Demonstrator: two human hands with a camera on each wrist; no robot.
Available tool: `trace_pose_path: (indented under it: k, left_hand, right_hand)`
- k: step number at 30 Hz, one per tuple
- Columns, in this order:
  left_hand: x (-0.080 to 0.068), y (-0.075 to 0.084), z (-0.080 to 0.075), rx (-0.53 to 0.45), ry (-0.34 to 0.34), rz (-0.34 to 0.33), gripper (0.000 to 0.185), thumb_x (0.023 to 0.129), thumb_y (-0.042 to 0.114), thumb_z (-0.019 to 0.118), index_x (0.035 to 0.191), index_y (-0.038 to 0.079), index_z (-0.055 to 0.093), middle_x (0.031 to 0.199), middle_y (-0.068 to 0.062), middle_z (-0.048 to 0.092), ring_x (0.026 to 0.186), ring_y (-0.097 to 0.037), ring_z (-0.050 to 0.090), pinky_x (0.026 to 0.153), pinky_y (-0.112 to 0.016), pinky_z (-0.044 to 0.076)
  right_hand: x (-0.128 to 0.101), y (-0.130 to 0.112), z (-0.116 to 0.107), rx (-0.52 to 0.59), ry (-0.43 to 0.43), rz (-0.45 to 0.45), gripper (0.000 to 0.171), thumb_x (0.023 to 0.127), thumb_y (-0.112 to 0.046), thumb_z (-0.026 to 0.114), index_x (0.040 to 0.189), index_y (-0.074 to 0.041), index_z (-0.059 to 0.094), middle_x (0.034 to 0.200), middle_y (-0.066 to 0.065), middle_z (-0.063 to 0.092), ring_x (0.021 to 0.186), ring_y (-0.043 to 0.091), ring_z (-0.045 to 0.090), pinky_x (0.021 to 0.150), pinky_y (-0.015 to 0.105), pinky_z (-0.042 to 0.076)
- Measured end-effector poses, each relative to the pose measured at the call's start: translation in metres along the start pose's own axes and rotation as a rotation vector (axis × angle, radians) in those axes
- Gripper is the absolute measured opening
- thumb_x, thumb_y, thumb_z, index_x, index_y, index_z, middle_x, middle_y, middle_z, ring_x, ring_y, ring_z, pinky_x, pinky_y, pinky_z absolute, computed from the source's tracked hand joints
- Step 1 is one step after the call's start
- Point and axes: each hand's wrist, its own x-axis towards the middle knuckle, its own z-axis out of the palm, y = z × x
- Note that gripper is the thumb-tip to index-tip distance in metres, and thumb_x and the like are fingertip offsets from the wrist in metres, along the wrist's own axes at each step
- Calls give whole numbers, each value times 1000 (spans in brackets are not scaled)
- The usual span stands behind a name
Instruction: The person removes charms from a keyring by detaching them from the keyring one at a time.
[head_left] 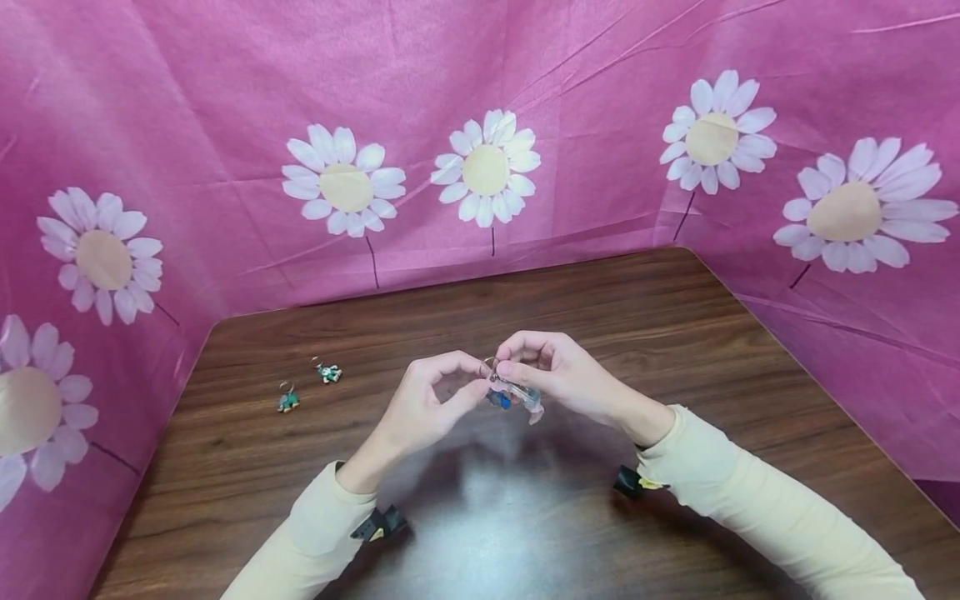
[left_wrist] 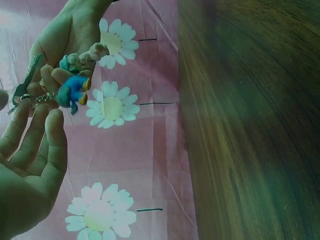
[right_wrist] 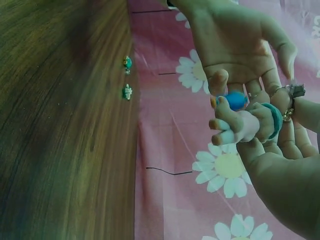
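hands: 2, raised together over the table centre, cream sleeves
right hand [head_left: 558, 375]: fingers curled, pinching the keyring's metal ring
left hand [head_left: 427, 404]: thumb and forefinger pinch the same ring; other fingers loose
keyring [head_left: 512, 394]: 1 held, between both hands above the table [head_left: 637, 317], not touching it; two figures hang from it, one blue [left_wrist: 72, 90], one pale [right_wrist: 240, 127]
charms: 2 more lying on the table far left, apart – near one [head_left: 288, 400], far one [head_left: 328, 372], both greenish
surface: dark wood-grain, glare patch near the sleeves
backdrop [head_left: 225, 100]: pink cloth with white daisies on three sides
unclear: figure details blurred; ring mostly hidden by fingertips; black clips at the wrists only partly seen
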Motion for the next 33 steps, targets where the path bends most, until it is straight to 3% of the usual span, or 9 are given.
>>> trace_pose_path:
  k: [5, 9, 16, 23, 28, 33]
  left_hand:
    - [2, 2, 1, 64, 67, 23, 7, 98, 9, 67, 98, 8, 74, 90, -1, 73, 71, -23, 71, 63, -32, 59]
    - [3, 3, 2, 99, 117, 44, 7, 97, 10, 69, 95, 9, 76, 86, 2, 72, 65, -16, 68, 56, -31, 57]
    - [4, 3, 2, 116, 180, 91, 8, 96, 4, 70, 94, 6, 77, 82, -6, 71, 64, -13, 61, 52, -28, 51]
    - [5, 6, 1, 166, 169, 97, 9, 97, 9, 70, 92, 9, 77, 80, -4, 69, 63, -13, 61, 52, -25, 52]
    - [6, 6, -3, 303, 179, 124, 5, 95, 14, 74, 96, 12, 79, 84, 6, 71, 62, -9, 63, 54, -24, 54]
    - [8, 7, -4, 323, 204, 171, 9, 92, 10, 76, 101, 9, 78, 88, 4, 75, 61, -9, 66, 54, -24, 56]
  right_hand:
    - [0, -1, 1, -34, 7, -16, 12, 99, -9, 67, 107, 0, 66, 91, 15, 70, 75, 19, 65, 56, 32, 57]
    - [-1, -4, 0, -51, 14, 3, 12, 99, -11, 67, 108, -3, 68, 89, 17, 69, 67, 17, 61, 46, 40, 55]
    - [-5, -5, -6, -140, -9, -24, 21, 100, -12, 65, 120, -6, 68, 94, 12, 69, 66, 17, 62, 47, 39, 55]
    - [-6, -6, -8, -294, 14, -82, 23, 97, -12, 70, 120, -12, 71, 89, 12, 66, 66, 19, 60, 47, 36, 54]
    - [-7, -7, -8, -335, 5, -86, 21, 96, -12, 71, 117, -14, 72, 84, 9, 66, 66, 20, 59, 45, 34, 52]
    - [-7, -5, -8, -328, -7, -87, 21, 97, -11, 71, 118, -15, 72, 83, 9, 65, 67, 18, 60, 46, 36, 54]
